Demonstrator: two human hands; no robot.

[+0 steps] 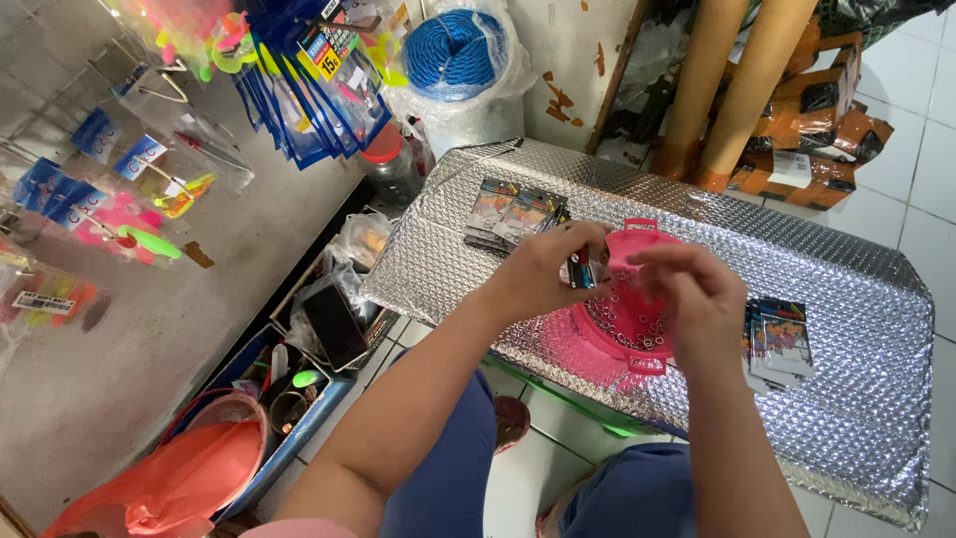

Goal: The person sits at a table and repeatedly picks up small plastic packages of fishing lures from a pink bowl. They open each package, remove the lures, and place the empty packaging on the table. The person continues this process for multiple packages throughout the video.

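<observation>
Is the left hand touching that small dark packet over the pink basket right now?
Touching: the head view shows the left hand pinching the small dark packet between its fingertips.

White tile floor (916,130), grey concrete wall (149,329) w/ hanging packets, daylight.

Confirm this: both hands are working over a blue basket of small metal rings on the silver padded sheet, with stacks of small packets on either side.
Not quite: the basket is pink, not blue, as the head view shows. The left hand and right hand do work over it on the silver padded sheet, with packets at one side and more packets at the other.
</observation>
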